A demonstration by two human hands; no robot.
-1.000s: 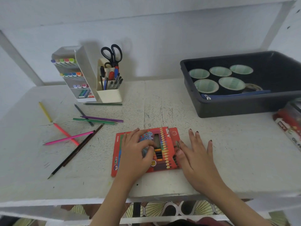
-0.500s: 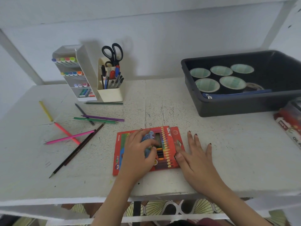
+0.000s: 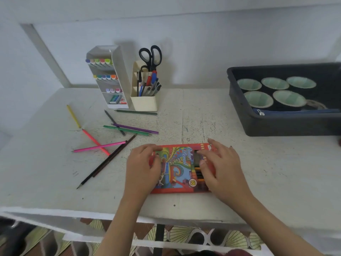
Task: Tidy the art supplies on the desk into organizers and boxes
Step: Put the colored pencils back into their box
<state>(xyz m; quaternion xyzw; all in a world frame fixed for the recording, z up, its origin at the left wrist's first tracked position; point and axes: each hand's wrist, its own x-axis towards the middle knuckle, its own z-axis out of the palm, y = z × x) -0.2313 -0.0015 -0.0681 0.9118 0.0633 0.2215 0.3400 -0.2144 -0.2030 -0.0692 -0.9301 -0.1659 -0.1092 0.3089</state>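
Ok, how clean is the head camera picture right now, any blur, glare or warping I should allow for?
Head view: wide-angle warping bends the desk edge and leans the dark bin; light is soft and even, with faint shadows behind the scissors and no glare; the left hand and right hand on the pencil box look slightly smeared, and its small print is unreadable.

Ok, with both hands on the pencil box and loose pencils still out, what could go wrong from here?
1. The colour pencil box lies close to the desk's front edge; a push by the left hand or right hand might slide it off.
2. The dark pencils point toward that edge too and might roll off.
3. The yellow pencil lies apart, far left, easily missed.
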